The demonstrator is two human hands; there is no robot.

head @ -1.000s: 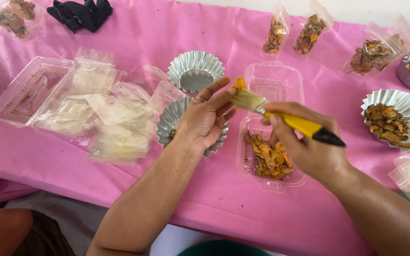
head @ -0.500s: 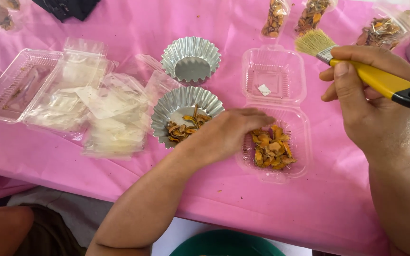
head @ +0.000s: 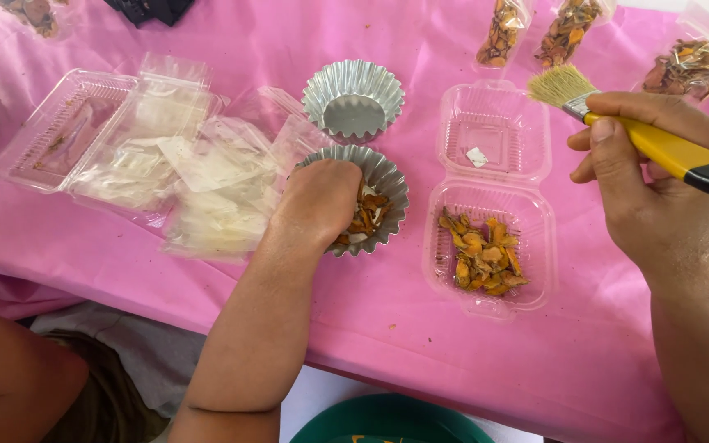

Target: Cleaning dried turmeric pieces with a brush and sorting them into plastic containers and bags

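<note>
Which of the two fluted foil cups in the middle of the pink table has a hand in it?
The nearer fluted foil cup, holding orange pieces: the left hand reaches into it. The farther foil cup behind it is empty and untouched.

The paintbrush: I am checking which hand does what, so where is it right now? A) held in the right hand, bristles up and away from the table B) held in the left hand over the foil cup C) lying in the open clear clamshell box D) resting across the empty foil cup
A: the right hand grips the yellow-handled paintbrush off to the side, while the left hand reaches into the foil cup of orange pieces.
</note>
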